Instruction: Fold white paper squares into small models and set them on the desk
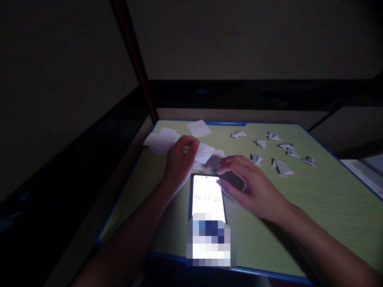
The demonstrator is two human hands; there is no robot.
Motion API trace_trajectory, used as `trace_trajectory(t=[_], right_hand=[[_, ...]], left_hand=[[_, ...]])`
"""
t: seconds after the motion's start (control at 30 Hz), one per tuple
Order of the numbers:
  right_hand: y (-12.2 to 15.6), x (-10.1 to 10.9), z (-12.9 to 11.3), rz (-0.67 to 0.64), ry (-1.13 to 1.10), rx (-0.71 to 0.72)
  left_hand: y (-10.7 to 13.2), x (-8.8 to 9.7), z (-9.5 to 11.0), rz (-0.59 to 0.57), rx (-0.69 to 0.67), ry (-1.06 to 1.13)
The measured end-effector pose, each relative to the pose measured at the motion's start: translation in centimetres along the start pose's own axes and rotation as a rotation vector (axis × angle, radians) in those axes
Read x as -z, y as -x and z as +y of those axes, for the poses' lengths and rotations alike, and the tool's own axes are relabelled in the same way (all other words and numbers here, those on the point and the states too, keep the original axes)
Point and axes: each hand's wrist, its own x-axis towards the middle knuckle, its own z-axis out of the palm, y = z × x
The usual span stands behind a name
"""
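Note:
My left hand (pixel 181 161) is pinched at the left side of a small creased sheet of white paper (pixel 206 150), above the table. Just right of it my right hand (pixel 249 185) hovers with thumb and fingers apart, holding nothing, by the top right corner of a lit phone (pixel 208 205). The phone shows a running-timer style readout, 00:17:23, and its lower part is pixelated. Another white sheet (pixel 216 160) lies behind the phone, between my hands. My fingers partly hide the creased sheet's left end.
Loose white sheets (pixel 161 141) are piled at the far left, and a single square sheet (pixel 199 128) lies at the back. Several folded paper shapes (pixel 281 167) are scattered at the right. The green table (pixel 323 207) has a blue edge; walls stand behind and left. The room is dark.

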Motion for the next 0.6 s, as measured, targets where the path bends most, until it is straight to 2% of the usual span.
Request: trace_trajectory(t=[0.1, 0.2, 0.27, 0.4, 0.5, 0.6], right_hand=[[-0.3, -0.1, 0.5, 0.181, -0.098, -0.164], [-0.5, -0.4, 0.7, 0.264, -0.253, -0.275], [-0.6, -0.6, 0.6, 0.238, -0.414, -0.315], [-0.9, -1.0, 0.2, 0.104, -0.726, -0.440], [-1.0, -1.3, 0.2, 0.032, -0.851, -0.529], [-1.0, -1.4, 0.3, 0.029, -0.898, -0.573]], left_hand=[[0.1, -0.1, 0.7, -0.039, 0.008, 0.008], [0.3, -0.2, 1.1, -0.106, 0.041, 0.057], [0.5, -0.4, 1.2, -0.152, 0.098, 0.114], [1.1, -0.9, 1.3, -0.207, 0.221, 0.182], [1.4, -1.2, 1.4, -0.224, 0.267, 0.165], [1.6, -1.4, 1.4, -0.253, 0.274, 0.135]])
